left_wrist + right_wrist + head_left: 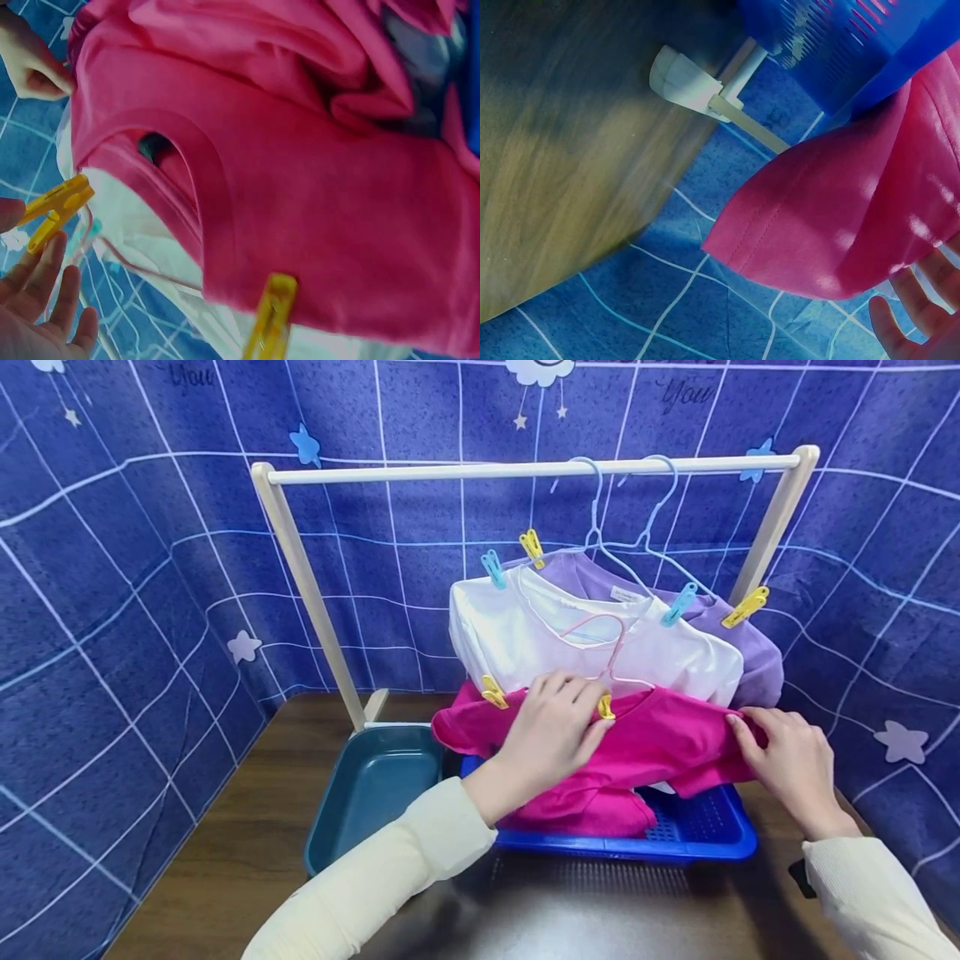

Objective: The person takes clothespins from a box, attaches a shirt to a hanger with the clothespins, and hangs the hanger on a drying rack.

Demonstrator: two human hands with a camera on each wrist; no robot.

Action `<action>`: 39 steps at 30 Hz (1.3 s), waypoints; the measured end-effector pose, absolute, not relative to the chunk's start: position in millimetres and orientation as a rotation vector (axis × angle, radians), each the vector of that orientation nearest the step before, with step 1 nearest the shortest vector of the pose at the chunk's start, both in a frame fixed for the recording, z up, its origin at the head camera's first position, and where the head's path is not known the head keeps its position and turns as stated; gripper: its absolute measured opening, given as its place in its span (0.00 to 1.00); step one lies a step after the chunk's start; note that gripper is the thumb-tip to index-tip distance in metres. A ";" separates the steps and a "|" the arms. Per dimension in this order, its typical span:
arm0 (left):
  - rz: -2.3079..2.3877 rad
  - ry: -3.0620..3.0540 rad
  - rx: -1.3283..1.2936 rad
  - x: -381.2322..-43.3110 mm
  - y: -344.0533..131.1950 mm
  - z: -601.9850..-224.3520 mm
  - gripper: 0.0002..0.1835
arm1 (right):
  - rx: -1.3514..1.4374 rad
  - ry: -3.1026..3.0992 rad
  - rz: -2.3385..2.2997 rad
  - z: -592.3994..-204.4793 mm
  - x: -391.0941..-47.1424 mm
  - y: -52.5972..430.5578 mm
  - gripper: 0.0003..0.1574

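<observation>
My left hand point(551, 727) pinches a yellow clothespin point(56, 208) between thumb and fingers, just above the neckline of a bright pink shirt point(667, 739). In the left wrist view the clothespin's tip is close to the collar, not clipped on the cloth. Another yellow clothespin point(493, 692) is clipped on the shirt's left shoulder. A pink hanger point(618, 652) runs into the shirt, its hook upright above the collar. With thumb and fingers, my right hand point(795, 764) holds the pink shirt at its right shoulder. The sleeve hangs below it in the right wrist view.
Behind, a white shirt point(480, 618) and a purple shirt point(765, 660) hang on blue hangers from a rack rod point(420, 472), clipped with blue and yellow clothespins. A blue basket point(738, 835) is beneath the pink shirt. A dark green bin point(322, 814) stands left on the wooden table point(225, 860).
</observation>
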State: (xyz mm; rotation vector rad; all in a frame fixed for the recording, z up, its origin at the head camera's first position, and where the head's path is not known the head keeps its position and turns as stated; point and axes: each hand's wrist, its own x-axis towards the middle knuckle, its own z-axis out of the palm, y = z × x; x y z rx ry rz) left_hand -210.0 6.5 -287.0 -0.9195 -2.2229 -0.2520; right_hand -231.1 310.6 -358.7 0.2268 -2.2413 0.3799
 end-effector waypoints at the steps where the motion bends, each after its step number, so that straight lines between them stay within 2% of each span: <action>1: -0.242 -2.216 -0.930 -210.2 9.9 -287.9 0.16 | 0.227 -2.242 0.380 -358.8 -231.0 310.5 0.13; 27: 0.084 -2.154 -0.969 -223.8 93.9 -281.0 0.13 | 0.240 -2.204 0.379 -361.3 -233.1 311.4 0.13; 39: 0.165 -2.146 -0.946 -233.5 108.8 -282.5 0.17 | 0.242 -2.201 0.372 -361.3 -233.0 310.3 0.13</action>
